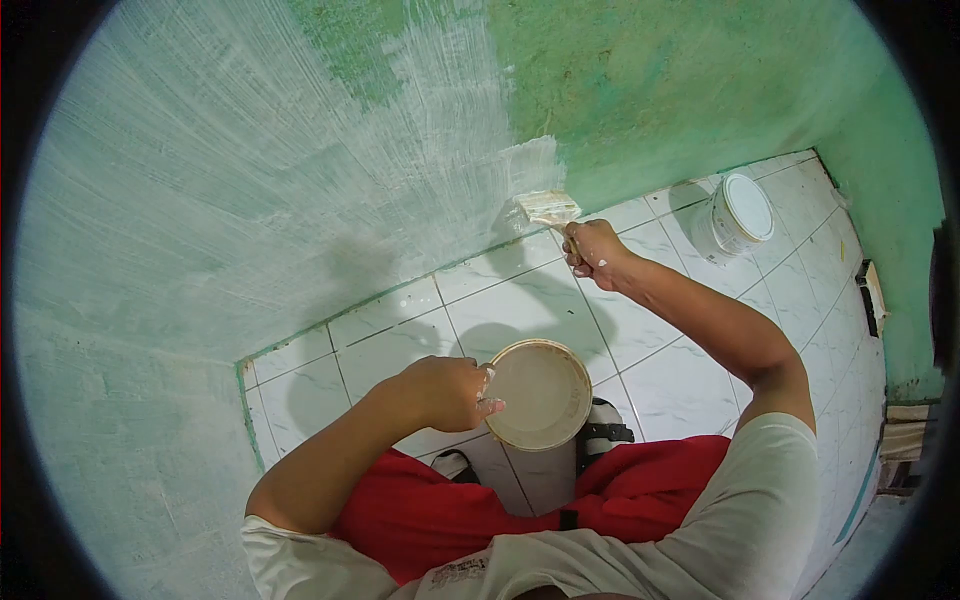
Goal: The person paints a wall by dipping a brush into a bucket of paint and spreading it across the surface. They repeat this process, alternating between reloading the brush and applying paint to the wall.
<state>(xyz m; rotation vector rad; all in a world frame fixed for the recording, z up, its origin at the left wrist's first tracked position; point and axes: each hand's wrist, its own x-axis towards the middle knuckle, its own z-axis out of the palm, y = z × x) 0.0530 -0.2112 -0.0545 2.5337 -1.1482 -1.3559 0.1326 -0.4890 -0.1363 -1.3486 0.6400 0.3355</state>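
My right hand [598, 254] is closed around the handle of a wide paintbrush [549, 207]. The brush's bristles, coated in white, touch the bottom of the green wall [620, 100] just above the floor. Fresh white strokes rise from that spot. My left hand [450, 393] grips the rim of a round paint bucket [540, 395] at its left side. Whitish paint lies inside the bucket, which is above the floor in front of my knees. Smears of white paint mark the fingers of both hands.
A white lidded tub [736, 218] stands on the tiled floor [660, 365] to the right, near the wall. The left stretch of wall [250, 150] carries streaky white paint. My sandalled foot [606, 425] is beside the bucket. Dark and pale items lean by the right wall [873, 298].
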